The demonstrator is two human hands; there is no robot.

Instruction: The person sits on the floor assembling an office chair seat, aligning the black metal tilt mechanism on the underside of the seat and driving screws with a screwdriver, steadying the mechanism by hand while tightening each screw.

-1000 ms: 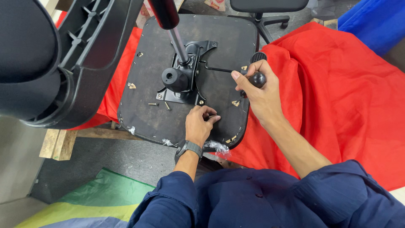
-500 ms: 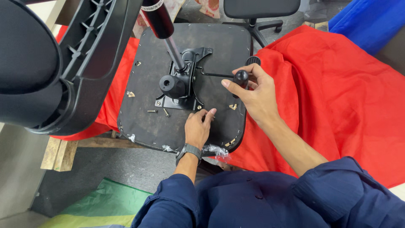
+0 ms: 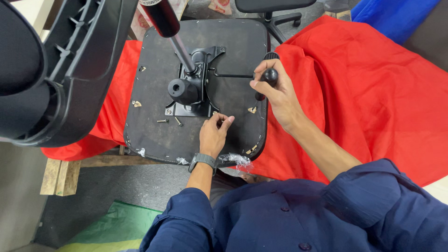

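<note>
An upturned black chair seat (image 3: 154, 130) lies on a red cloth (image 3: 364, 93), its metal tilt mechanism (image 3: 193, 91) and gas cylinder (image 3: 170, 35) pointing up. My right hand (image 3: 273, 91) is wrapped around the black knob of the mechanism's lever (image 3: 235, 75) at the seat's right edge. My left hand (image 3: 213, 135), with a dark watch on the wrist, pinches something small at the mechanism's near right corner; what it pinches is hidden. Two loose screws (image 3: 170, 121) lie on the seat just left of that hand.
A black chair backrest (image 3: 56, 79) fills the left side, overhanging the seat. A wooden pallet (image 3: 58, 175) pokes out under the cloth. A green sheet (image 3: 116, 224) lies on the floor. Another chair base (image 3: 275, 16) and a blue cloth (image 3: 396, 16) are at the top.
My right hand has moved with the lever knob up and left along the seat's right edge. My left hand has stayed at the mechanism's near corner.
</note>
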